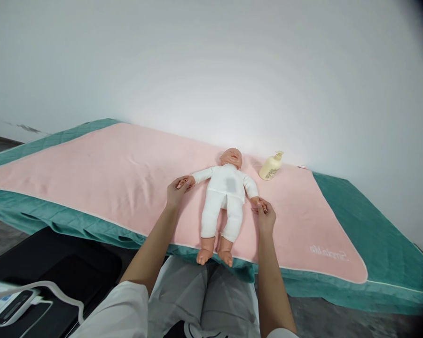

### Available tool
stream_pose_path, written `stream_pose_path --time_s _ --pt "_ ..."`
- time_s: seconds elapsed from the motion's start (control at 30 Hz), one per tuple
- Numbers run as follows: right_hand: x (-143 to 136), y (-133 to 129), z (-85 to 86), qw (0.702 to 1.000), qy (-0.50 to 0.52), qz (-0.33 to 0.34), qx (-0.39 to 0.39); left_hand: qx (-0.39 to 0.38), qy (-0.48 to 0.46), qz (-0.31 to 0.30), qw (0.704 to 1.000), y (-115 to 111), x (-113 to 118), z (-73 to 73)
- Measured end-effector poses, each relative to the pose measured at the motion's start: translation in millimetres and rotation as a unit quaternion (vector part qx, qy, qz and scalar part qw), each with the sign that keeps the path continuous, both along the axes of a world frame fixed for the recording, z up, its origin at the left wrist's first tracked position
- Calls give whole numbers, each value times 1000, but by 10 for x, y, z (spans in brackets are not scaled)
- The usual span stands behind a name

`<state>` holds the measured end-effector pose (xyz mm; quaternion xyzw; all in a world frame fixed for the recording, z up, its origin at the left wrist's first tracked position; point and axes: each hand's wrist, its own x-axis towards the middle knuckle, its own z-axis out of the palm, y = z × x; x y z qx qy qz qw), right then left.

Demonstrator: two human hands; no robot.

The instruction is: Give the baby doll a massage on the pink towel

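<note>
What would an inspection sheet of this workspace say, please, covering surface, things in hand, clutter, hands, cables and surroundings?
Surface: pink mat over a green cover.
Things in hand: doll in white clothing, lying face up.
Clutter: cream pump bottle on the mat; white device at lower left.
Hands: left hand and right hand each grip one doll hand.
Cables: pale cable-like band by the device; kind unclear.
Surroundings: pale wall behind, grey floor below.
</note>
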<state>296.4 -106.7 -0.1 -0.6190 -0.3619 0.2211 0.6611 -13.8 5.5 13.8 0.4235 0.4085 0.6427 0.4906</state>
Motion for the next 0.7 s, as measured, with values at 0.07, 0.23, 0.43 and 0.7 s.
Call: stream_pose_path --time_s 0.07,0.23,0.43,0.7 --pt "-3 -3 0 1000 1 -6 -1 -2 4 4 1000 -2 3 9" --pt "4 -1 -20 999 -15 -29 -6 5 -10 4 1000 27 3 -17" --pt "30 3 -42 1000 -21 -17 -15 10 -28 -9 1000 70 -20 -88" --pt "123 41 -151 1000 4 21 -6 24 -43 -17 999 112 -25 -149"
